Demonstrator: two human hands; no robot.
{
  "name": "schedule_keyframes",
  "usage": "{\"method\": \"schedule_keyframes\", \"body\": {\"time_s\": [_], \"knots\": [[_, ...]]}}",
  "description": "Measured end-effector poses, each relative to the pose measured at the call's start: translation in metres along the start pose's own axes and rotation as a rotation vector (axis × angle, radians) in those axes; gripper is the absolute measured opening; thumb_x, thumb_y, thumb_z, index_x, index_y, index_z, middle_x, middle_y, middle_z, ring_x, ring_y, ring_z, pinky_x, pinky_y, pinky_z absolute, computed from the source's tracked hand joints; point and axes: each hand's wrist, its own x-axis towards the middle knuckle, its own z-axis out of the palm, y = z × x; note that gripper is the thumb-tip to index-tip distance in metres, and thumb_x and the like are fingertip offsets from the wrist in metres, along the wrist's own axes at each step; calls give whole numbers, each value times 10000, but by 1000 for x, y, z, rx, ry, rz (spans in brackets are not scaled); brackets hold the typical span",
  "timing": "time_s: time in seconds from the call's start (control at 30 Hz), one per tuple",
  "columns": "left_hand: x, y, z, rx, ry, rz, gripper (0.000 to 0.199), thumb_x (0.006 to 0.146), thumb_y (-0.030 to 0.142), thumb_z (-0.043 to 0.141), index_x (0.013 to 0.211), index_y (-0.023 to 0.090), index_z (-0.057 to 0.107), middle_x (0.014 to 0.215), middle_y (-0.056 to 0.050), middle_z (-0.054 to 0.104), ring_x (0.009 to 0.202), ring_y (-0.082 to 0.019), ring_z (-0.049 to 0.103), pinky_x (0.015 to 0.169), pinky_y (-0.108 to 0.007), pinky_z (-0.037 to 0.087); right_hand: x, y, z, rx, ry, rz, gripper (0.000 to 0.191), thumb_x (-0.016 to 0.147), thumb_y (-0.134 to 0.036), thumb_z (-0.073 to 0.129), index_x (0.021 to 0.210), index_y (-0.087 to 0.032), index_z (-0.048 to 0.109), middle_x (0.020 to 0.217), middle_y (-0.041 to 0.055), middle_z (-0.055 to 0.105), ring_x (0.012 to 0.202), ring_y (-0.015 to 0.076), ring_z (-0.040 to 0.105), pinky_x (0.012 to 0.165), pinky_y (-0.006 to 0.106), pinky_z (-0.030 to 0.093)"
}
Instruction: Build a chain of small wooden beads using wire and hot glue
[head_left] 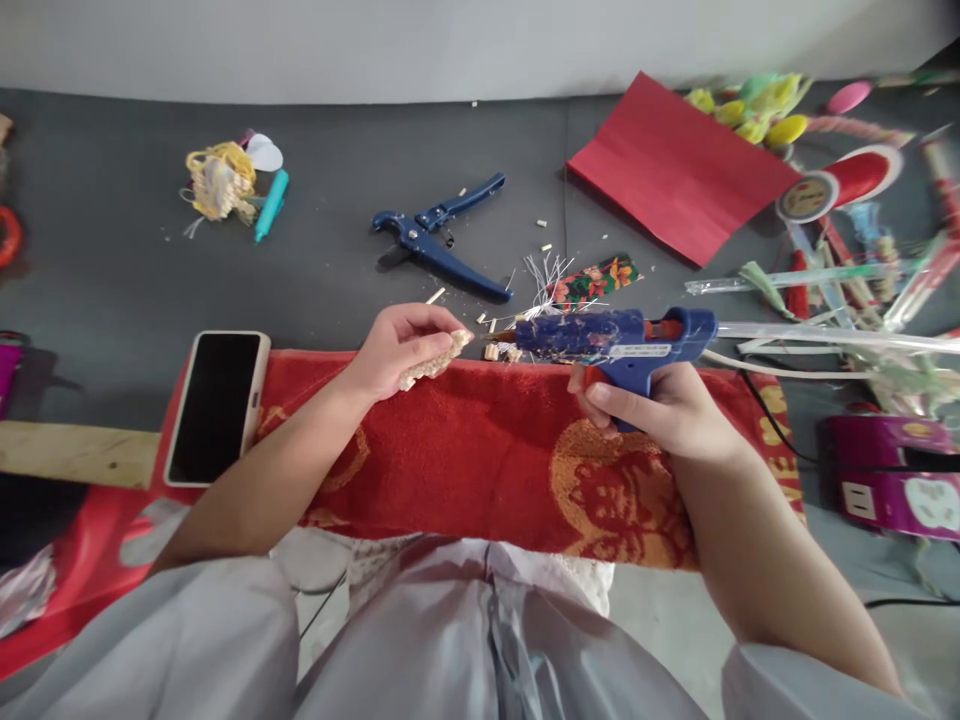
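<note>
My right hand [660,405] is wrapped round the handle of a blue hot glue gun [581,337], fingers at its orange trigger. A clear glue stick [825,335] sticks out of the gun's back end. My left hand [401,345] pinches a small cream-coloured woven piece [437,362]; what it is exactly I cannot tell. The gun's nozzle points left and is close to the woven piece's right end; whether they touch is unclear. Below both hands lies a red towel [480,450] with an orange pattern.
Beyond the hands lie a blue cutter [442,245], white threads [547,285], small cream bits and a floral strip [596,282]. At left are a phone [217,408] and a turquoise pen-like item [271,205]. Red paper [682,165], a red thread spool [840,183] and a purple box [892,470] are at right.
</note>
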Motion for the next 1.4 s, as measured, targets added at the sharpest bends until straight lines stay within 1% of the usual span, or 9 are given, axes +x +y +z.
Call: {"method": "schedule_keyframes", "body": {"time_s": [0.07, 0.23, 0.4, 0.6, 0.7, 0.83, 1.03, 1.23, 1.4], "knots": [[0, -1, -2, -2, -22, 7, 359, 567, 424, 971, 701, 147, 787, 524, 7, 636, 386, -59, 521, 368, -168, 417, 0, 1, 0, -30, -6, 7, 498, 838, -622, 744, 625, -191, 614, 523, -1, 577, 437, 98, 527, 434, 241, 432], [-1, -4, -7, 27, -110, -17, 337, 618, 428, 952, 756, 159, 804, 575, -3, 653, 418, -56, 524, 364, -152, 399, 0, 3, 0, -54, -39, 36, 538, 840, -654, 722, 597, -186, 613, 521, 6, 569, 427, 96, 511, 426, 246, 421], [-1, -2, -7, 105, -165, -43, 372, 638, 467, 932, 745, 145, 780, 595, -10, 655, 441, -52, 521, 375, -146, 393, 1, 3, 1, -22, -55, 65, 503, 830, -620, 753, 612, -186, 622, 522, 1, 573, 425, 99, 519, 411, 239, 417], [-2, -1, -6, 142, -149, -60, 387, 623, 472, 928, 754, 143, 772, 605, -12, 666, 456, -59, 543, 384, -146, 394, 2, 3, 2, 26, -83, 60, 470, 848, -579, 755, 628, -184, 624, 536, 1, 575, 444, 98, 528, 415, 230, 430], [-3, -1, -6, 113, -165, -86, 375, 626, 463, 932, 754, 148, 774, 599, -6, 667, 435, -50, 521, 365, -140, 374, 0, 4, 2, 26, -76, 78, 465, 834, -580, 770, 639, -181, 632, 539, 1, 579, 443, 97, 532, 417, 228, 434], [-2, 0, -5, 56, -162, -106, 370, 599, 443, 957, 734, 149, 779, 592, -1, 675, 430, -43, 523, 372, -133, 396, 0, 4, 1, 26, -86, 81, 472, 832, -591, 768, 640, -184, 626, 539, -1, 574, 442, 97, 524, 419, 232, 430], [-2, 1, -3, 60, -145, -113, 408, 549, 451, 976, 689, 134, 761, 565, -1, 666, 423, -42, 524, 374, -128, 385, 2, 3, 0, 30, -120, 66, 481, 850, -578, 756, 621, -182, 608, 532, -6, 575, 433, 88, 527, 420, 220, 413], [-1, 0, -4, 46, -177, -113, 378, 567, 430, 968, 689, 143, 756, 574, -4, 671, 417, -43, 510, 366, -142, 369, 3, -1, 1, 20, -134, 61, 505, 851, -590, 745, 593, -186, 587, 519, -6, 581, 430, 96, 534, 425, 232, 419], [-1, 0, -5, 71, -167, -117, 387, 556, 434, 962, 678, 143, 738, 568, -5, 660, 412, -48, 502, 365, -154, 364, 3, -1, 2, 24, -153, 48, 506, 870, -576, 728, 579, -190, 579, 517, 1, 589, 428, 103, 535, 424, 245, 413]]}}
